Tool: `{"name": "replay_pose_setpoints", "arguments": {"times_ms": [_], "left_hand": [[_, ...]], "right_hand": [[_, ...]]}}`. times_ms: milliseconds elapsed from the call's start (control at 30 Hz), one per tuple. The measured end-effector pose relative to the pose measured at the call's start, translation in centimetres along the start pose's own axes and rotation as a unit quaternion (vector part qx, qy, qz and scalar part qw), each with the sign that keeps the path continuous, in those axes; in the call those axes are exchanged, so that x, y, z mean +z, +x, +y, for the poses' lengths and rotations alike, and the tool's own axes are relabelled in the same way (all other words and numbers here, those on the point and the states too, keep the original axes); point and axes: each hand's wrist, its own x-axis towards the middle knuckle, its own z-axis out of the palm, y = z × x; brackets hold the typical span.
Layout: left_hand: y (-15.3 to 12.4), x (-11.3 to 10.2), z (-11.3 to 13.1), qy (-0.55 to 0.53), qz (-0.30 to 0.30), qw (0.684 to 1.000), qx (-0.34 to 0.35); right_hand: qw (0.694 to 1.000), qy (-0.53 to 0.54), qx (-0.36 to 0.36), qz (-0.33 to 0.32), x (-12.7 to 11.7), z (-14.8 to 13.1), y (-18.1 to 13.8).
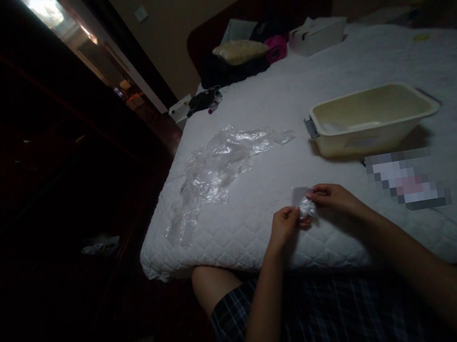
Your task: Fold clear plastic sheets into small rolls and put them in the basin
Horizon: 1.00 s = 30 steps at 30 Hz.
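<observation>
Between my two hands is a small clear plastic bag (307, 209), crinkled and shiny, with a flatter greyish part at its top. My left hand (286, 226) pinches its lower left side. The fingers of my right hand (332, 198) are closed on its upper right edge. Both hands hover over the near edge of a white quilted mattress (264, 229). Whether anything lies inside the bag is too small to tell. To the left, several clear plastic bags (219, 166) lie spread in a loose heap on the mattress.
A cream plastic tub (362, 138) with grey handles stands at the right. Nearer lies a blurred-out flat object (406, 183) with a cable. Farther back are a white box (318, 36), a pillow (240, 52) and dark items (202, 101). Crumpled plastic (101, 246) lies on the dark left side.
</observation>
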Motion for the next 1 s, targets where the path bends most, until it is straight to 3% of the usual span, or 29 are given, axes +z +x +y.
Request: {"name": "replay_pose_setpoints", "arguments": {"times_ms": [100,167,233,300,400,467,600,733,900,1000], "left_hand": [[0.8,1.3,0.6,0.081,-0.017,0.996,0.016],[1.6,2.1,1.2,0.199,0.011,0.976,0.082],[2.6,2.5,1.8,0.345,0.076,0.919,0.176],[4.0,2.5,2.1,0.473,0.146,0.833,0.249],[6.3,1.9,1.4,0.587,0.194,0.731,0.289],[7.6,1.4,0.5,0.625,0.191,0.7,0.288],[8.6,0.6,-1.1,0.637,0.209,0.684,0.286],[8.6,0.4,-1.3,0.636,0.214,0.684,0.286],[8.5,0.5,-1.1,0.64,0.219,0.684,0.272],[8.6,0.4,-1.2,0.644,0.222,0.681,0.269]], "right_hand": [[0.999,-0.025,-0.003,0.023,-2.5,-1.2,0.6],[0.998,-0.034,-0.002,0.045,-4.4,-2.2,1.0],[0.997,-0.035,-0.008,0.07,-6.4,-3.3,1.3],[0.995,-0.027,-0.012,0.098,-8.4,-4.6,1.5],[0.99,-0.011,-0.006,0.139,-11.7,-7.0,2.3],[0.986,-0.014,-0.008,0.165,-14.2,-8.7,3.2],[0.978,-0.02,-0.006,0.208,-18.9,-12.4,6.4],[0.986,-0.026,0.01,0.165,-21.1,-14.5,10.6],[0.99,-0.122,0.034,0.062,-20.8,-12.8,15.1],[0.983,-0.175,0.038,0.042,-20.5,-10.7,16.5]]}}
